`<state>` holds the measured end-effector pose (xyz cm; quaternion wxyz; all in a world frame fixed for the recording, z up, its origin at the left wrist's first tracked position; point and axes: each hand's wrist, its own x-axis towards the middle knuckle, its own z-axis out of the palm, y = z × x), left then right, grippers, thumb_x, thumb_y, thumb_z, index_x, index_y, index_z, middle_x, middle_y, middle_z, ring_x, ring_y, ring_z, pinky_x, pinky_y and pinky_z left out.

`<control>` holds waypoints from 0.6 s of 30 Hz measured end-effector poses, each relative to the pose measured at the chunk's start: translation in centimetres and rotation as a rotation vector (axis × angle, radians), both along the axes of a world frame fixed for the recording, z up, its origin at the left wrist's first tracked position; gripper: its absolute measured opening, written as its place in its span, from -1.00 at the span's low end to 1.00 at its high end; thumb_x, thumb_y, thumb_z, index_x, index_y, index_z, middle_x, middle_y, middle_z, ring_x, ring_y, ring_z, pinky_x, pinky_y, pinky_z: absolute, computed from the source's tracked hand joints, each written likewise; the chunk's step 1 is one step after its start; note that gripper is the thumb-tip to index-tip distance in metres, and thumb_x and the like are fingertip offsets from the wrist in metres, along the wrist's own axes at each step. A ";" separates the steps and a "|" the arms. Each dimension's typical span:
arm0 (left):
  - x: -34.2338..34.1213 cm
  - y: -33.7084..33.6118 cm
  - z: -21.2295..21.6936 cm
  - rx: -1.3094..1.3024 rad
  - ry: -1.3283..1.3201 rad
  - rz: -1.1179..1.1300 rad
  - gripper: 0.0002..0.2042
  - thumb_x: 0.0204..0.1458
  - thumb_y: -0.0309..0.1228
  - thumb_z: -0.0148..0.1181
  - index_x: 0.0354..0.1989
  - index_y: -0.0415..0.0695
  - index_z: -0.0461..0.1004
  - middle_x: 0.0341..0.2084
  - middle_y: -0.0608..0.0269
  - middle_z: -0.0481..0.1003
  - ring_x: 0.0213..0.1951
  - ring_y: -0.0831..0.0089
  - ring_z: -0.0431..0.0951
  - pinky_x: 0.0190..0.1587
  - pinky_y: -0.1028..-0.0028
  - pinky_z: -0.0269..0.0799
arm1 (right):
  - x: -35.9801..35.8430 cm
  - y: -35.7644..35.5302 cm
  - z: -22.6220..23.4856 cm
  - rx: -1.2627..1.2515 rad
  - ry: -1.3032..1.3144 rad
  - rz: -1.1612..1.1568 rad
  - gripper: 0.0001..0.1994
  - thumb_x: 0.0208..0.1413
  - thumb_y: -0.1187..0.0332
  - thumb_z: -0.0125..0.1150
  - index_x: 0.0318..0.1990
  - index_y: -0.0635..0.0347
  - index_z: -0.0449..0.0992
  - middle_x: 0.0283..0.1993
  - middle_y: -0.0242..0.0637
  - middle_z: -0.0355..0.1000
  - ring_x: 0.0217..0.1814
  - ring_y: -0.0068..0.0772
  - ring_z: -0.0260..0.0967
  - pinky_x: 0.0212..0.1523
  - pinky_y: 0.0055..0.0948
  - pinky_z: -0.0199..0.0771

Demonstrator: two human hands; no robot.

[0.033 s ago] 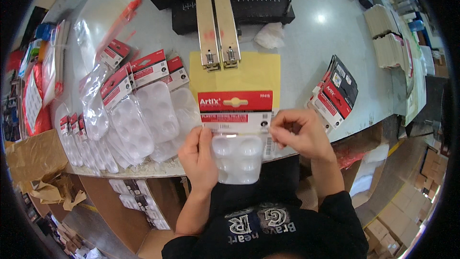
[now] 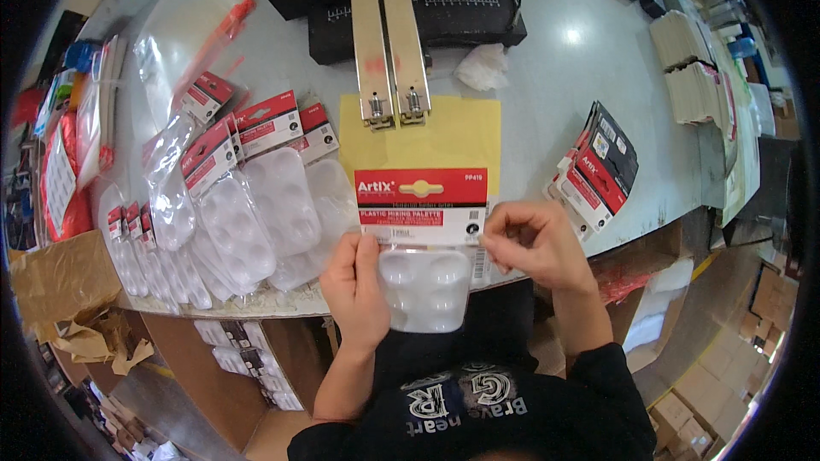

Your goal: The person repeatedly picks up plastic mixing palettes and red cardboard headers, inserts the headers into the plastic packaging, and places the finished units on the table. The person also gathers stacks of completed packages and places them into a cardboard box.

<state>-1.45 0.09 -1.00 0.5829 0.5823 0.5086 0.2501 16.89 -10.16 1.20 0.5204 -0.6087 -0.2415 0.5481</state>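
A white plastic mixing palette (image 2: 424, 290) with round wells hangs under a folded red-and-white header card (image 2: 422, 207), just in front of the table's near edge. My left hand (image 2: 357, 290) is closed on the card's lower left corner, thumb on top. At the opposite edge, the curled fingers of my right hand (image 2: 534, 242) pinch the card's lower right corner. Part of the card's back flap, with a barcode, shows beside the right fingers. Beyond the card lies a yellow sheet (image 2: 418, 141), under the two metal arms of a black stapling machine (image 2: 389, 43).
Several carded palettes (image 2: 235, 222) lie overlapping on the left, near clear plastic bags (image 2: 184, 34). A stack of header cards (image 2: 598, 171) sits to the right. Crumpled white plastic (image 2: 483, 67) rests beside the machine. Cardboard boxes (image 2: 282, 367) stand below the table edge.
The header card and palette have come slightly toward me, and the card faces up a little flatter. Both hands keep their hold, shifting slightly with it.
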 end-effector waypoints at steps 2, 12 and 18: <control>0.4 0.4 0.0 0.138 -0.049 0.000 -0.74 0.25 -0.37 -0.09 -0.42 -0.29 0.36 -0.61 0.38 0.30 -0.49 0.66 0.19 -0.42 0.58 0.18 | -0.2 0.9 -0.4 -0.041 0.039 -0.035 -0.88 0.03 0.49 0.18 -0.49 0.31 0.43 -0.58 -0.43 0.34 -0.61 -0.71 0.24 -0.58 -0.69 0.20; 4.3 6.2 -3.7 0.259 -0.078 0.025 -0.69 0.27 -0.28 -0.16 -0.41 -0.27 0.32 -0.58 0.25 0.34 -0.45 0.55 0.25 -0.31 0.54 0.25 | -0.1 7.2 -5.5 0.092 0.177 -0.399 -0.91 0.07 0.44 0.18 -0.37 0.30 0.49 -0.56 -0.41 0.34 -0.60 -0.64 0.24 -0.56 -0.64 0.20; 5.2 7.5 -5.0 0.244 -0.093 0.042 -0.66 0.26 -0.28 -0.14 -0.49 -0.28 0.28 -0.64 0.26 0.32 -0.50 0.55 0.24 -0.39 0.52 0.21 | 0.0 8.4 -6.4 0.145 0.149 -0.475 -0.89 0.08 0.43 0.16 -0.39 0.31 0.49 -0.56 -0.41 0.34 -0.58 -0.63 0.24 -0.53 -0.62 0.21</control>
